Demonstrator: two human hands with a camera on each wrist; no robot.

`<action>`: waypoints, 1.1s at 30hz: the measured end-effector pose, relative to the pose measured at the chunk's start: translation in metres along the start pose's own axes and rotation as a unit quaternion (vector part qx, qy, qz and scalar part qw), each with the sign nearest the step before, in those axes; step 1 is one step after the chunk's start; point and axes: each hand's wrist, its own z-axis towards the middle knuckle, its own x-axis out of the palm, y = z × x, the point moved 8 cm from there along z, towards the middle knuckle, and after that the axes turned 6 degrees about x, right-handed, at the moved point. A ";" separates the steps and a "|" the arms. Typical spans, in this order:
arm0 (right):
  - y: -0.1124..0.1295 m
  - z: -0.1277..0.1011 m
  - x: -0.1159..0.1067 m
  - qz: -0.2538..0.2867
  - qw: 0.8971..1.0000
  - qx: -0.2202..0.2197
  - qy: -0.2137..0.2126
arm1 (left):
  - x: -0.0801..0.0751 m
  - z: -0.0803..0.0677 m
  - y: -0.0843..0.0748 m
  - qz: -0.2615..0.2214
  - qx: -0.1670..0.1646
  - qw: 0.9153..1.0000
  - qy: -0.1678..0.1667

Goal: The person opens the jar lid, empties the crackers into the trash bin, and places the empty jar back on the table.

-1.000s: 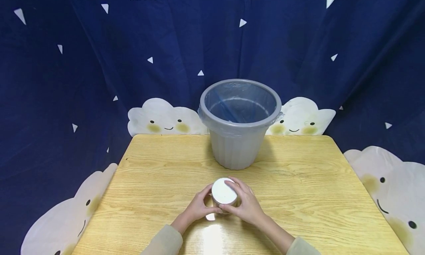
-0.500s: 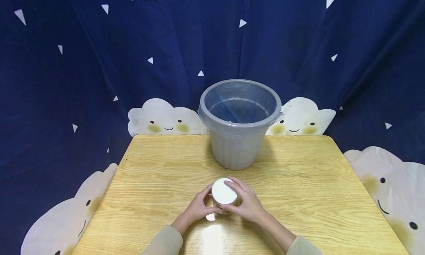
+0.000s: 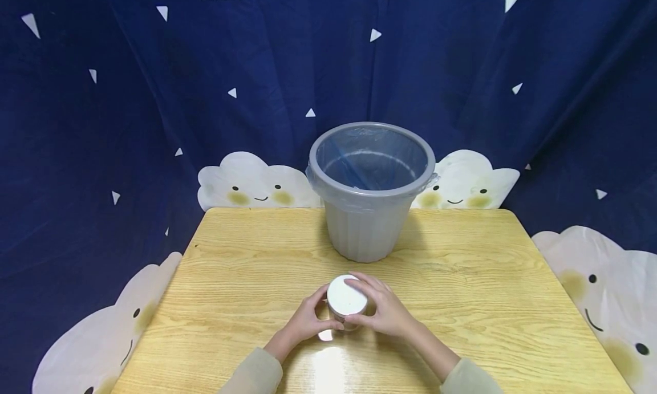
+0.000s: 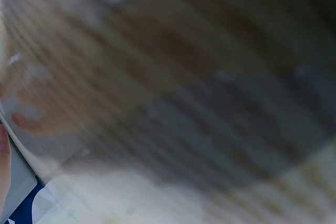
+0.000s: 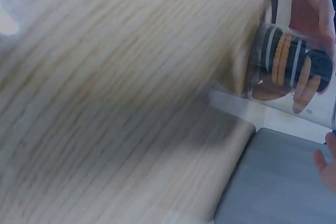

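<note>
- White is the lid [image 3: 346,296] of the small clear jar [image 3: 347,313] I see near the front middle of the worktop [image 3: 462,280], standing upright on the pale wood.
- My left hand [image 3: 306,320] curls round the jar's left side, thumb and fingers pressed to the wall just under the lid.
- My right hand [image 3: 382,311] wraps the right side and the far edge of the lid, fingers bent over the rim, so both hands grip the same jar from opposite sides.
- In the right wrist view the jar [image 5: 291,69] shows clear walls with round biscuits [image 5: 286,59] stacked inside, dark and orange layers alternating; fingers [image 5: 310,9] rest against its far side.
- The left wrist view is badly blurred: I make out only wood grain and a dark shadow, so I cannot tell the finger positions from it.
- A grey plastic bin [image 3: 370,191] with a clear liner stands upright behind the jar, toward the far edge of the worktop, well apart from the hands.
- Beige sleeves [image 3: 255,374] cover both forearms at the near edge.
- A dark blue curtain [image 3: 128,97] printed with white triangles and smiling clouds [image 3: 251,183] hangs behind and around the worktop.
</note>
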 end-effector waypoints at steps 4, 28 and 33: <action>0.002 0.002 -0.002 -0.001 1.000 -0.019 0.012 | 0.001 0.000 0.000 -0.003 -0.004 1.000 0.004; -0.002 0.014 -0.001 0.047 0.990 -0.064 0.116 | 0.001 0.000 -0.003 -0.009 -0.014 1.000 0.006; -0.002 0.016 0.000 0.055 0.987 -0.068 0.133 | -0.004 0.001 -0.024 -0.010 0.008 1.000 0.003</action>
